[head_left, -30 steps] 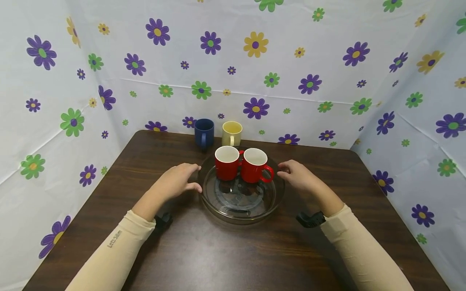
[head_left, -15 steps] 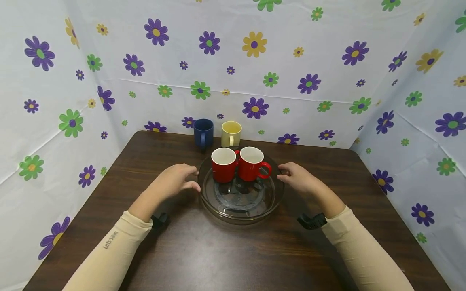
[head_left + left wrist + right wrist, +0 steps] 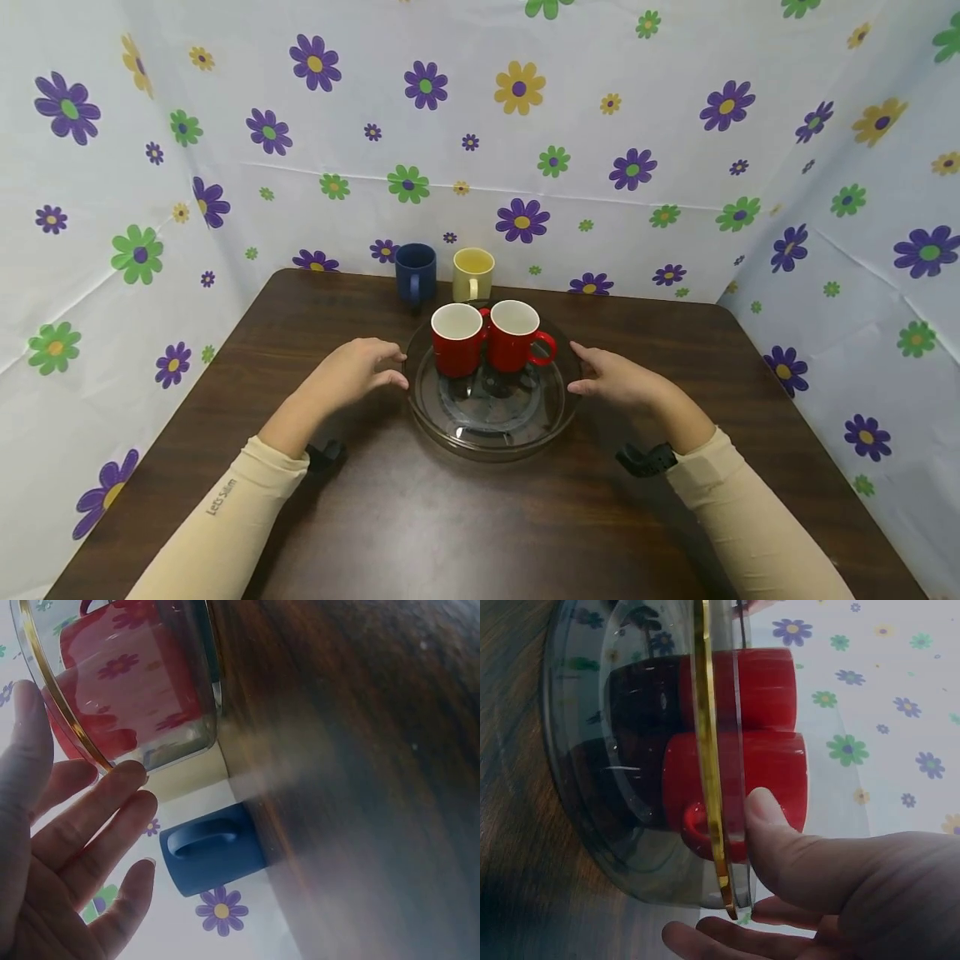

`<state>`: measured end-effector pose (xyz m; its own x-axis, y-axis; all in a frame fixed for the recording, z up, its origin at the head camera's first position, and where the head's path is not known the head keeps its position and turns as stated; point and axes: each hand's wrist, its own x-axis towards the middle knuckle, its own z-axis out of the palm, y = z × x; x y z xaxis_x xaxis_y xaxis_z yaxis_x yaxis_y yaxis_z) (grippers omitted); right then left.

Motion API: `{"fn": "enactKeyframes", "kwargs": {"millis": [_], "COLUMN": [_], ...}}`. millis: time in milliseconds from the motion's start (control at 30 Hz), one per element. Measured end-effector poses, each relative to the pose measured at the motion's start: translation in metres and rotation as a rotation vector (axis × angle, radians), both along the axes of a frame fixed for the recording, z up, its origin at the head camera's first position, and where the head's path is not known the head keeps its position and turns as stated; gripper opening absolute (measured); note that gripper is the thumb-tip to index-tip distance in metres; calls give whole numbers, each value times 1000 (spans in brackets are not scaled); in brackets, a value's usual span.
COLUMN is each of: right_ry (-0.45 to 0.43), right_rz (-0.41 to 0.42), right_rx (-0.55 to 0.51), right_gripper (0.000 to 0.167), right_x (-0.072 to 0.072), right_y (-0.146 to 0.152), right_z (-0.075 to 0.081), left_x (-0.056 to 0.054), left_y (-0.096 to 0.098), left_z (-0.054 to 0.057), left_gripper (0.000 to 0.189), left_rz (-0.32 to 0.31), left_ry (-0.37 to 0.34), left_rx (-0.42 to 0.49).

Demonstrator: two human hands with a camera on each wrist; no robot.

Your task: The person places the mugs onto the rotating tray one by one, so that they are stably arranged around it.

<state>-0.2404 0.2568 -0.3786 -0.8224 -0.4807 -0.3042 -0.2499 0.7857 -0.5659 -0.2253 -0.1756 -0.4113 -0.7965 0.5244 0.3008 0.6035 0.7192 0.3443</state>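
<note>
A large tinted glass dish stands on the table with two red mugs upright in its far half. At its left side is my left hand, thumb and fingers spread, fingertips right at the rim. The left wrist view shows those fingers loosely bent outside the glass. My right hand is at the opposite side, its thumb over the rim and the other fingers extended below it, as the right wrist view shows. Neither hand touches a mug.
Behind the dish stand a blue mug and a yellow mug, handles toward me. The dark wooden table runs back to a white cloth printed with flowers, which also hangs at both sides.
Early on, the dish with its red mugs has turned slightly counterclockwise, the mugs shifting left. My right hand has since slid a little nearer to me along the rim.
</note>
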Motion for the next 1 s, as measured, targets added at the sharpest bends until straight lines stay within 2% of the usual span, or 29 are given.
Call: {"fn": "enactKeyframes", "kwargs": {"millis": [333,633,833,1000], "right_ry": [0,57,92,109], "right_rz": [-32,-20,-9,-33], "right_rx": [-13,-10,-21,-36], "right_gripper": [77,73,69,65], "right_x": [-1,-9,-13,-13], "right_y": [2,5,6,6], "right_z": [-6,-12,-16,-18], "left_x": [1,-6,-4,-2], "left_y": [-2,-1,1,3], "left_z": [3,0,0,2], "left_gripper": [41,72,76,76], "left_rz": [76,86,47,46], "left_ry": [-83,-196,-188,-163], "left_rx": [45,61,17,7]}}
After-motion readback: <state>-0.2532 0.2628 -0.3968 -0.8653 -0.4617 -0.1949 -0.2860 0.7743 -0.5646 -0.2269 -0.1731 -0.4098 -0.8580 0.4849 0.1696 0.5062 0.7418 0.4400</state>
